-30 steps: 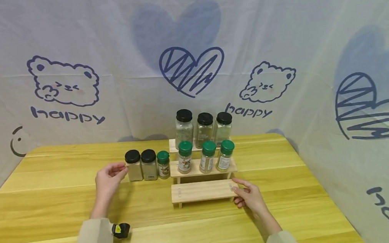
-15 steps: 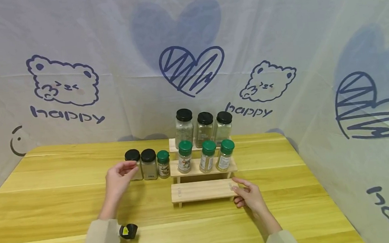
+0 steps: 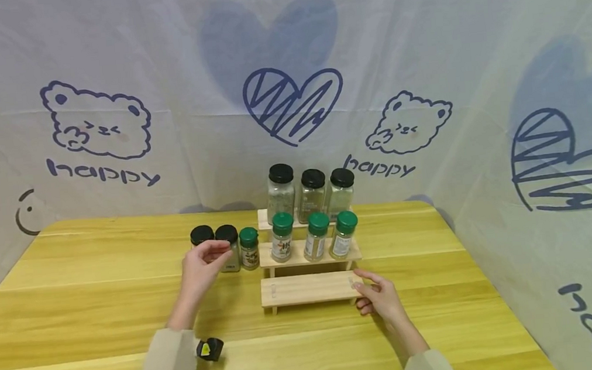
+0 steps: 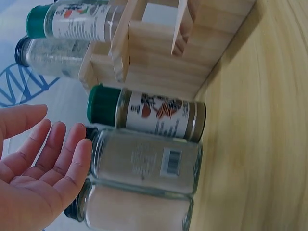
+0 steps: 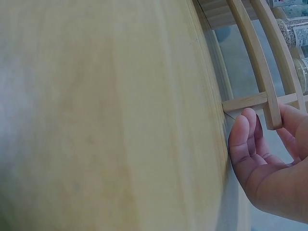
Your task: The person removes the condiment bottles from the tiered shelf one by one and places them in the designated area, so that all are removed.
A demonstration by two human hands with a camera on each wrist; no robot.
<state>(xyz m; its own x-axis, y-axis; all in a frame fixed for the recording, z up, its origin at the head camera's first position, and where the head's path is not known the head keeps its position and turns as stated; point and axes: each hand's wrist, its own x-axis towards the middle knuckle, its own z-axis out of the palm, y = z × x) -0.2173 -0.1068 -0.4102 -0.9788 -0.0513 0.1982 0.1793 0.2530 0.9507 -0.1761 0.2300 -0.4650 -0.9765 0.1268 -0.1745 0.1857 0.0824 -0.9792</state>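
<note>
My left hand hovers in front of three spice jars standing in a row left of the wooden rack, its fingers loosely extended and holding nothing. A green-capped jar stands closest to the rack. Beside it is a square glass jar with a black lid, near my left fingertips. The outermost black-lidded jar holds a pale powder; in the head view the hand hides most of its body. My right hand grips the right end of the lowest step of the three-tier wooden rack, thumb on top and fingers below.
Three green-capped jars stand on the rack's middle step. Behind them, three taller black-lidded jars occupy the top step. The bottom step is bare wood. A printed cloth hangs along the back edge of the table.
My left hand has moved right, from beside the outermost jar across to the front of the middle black-lidded jar. The right hand keeps its grip on the rack.
</note>
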